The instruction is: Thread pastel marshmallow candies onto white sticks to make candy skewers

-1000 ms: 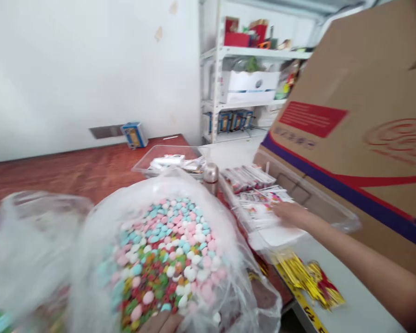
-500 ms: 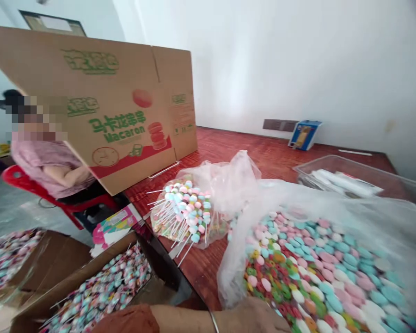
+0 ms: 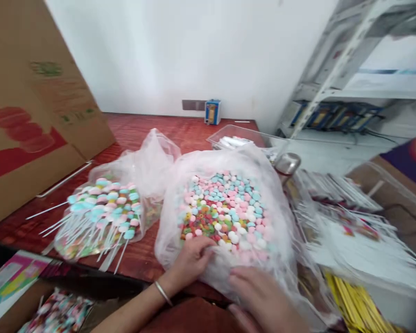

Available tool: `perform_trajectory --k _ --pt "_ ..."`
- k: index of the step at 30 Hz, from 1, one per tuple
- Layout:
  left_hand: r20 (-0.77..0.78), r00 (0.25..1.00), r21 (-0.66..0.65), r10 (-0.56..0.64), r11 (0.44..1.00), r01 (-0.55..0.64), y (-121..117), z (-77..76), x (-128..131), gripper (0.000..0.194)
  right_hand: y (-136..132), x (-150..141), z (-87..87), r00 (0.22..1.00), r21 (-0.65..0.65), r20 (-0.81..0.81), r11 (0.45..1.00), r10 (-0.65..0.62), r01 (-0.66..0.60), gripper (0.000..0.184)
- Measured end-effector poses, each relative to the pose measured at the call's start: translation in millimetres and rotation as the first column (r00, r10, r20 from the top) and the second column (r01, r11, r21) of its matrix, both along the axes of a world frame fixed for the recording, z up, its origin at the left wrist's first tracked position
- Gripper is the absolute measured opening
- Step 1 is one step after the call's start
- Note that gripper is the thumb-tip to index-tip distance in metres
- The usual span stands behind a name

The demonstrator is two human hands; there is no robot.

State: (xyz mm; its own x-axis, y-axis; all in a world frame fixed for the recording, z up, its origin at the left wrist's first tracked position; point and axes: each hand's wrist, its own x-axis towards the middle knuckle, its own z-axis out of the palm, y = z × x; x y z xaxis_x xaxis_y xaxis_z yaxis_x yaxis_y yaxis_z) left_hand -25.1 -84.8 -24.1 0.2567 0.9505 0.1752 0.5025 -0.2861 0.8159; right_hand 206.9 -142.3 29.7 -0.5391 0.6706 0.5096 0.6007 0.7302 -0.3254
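Facing me is a plain white wall (image 3: 201, 51), brightest left of centre, where soft light spreads without hard edges. A narrow grey strip (image 3: 193, 105) runs level, low on it. My red-brown table (image 3: 138, 124) reaches back to the wall's foot, its top streaked and slightly glossy. Off to my right stands a white metal rack (image 3: 339, 62), its upright leaning in my view, its shelves partly cut off and blurred.
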Motion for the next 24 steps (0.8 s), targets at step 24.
perform_trajectory --k 24 --pt "-0.180 0.983 0.394 0.018 0.918 0.055 -9 53.9 -35 0.027 237 -63 24.4 0.965 0.080 0.106 0.970 -0.238 0.230 0.053"
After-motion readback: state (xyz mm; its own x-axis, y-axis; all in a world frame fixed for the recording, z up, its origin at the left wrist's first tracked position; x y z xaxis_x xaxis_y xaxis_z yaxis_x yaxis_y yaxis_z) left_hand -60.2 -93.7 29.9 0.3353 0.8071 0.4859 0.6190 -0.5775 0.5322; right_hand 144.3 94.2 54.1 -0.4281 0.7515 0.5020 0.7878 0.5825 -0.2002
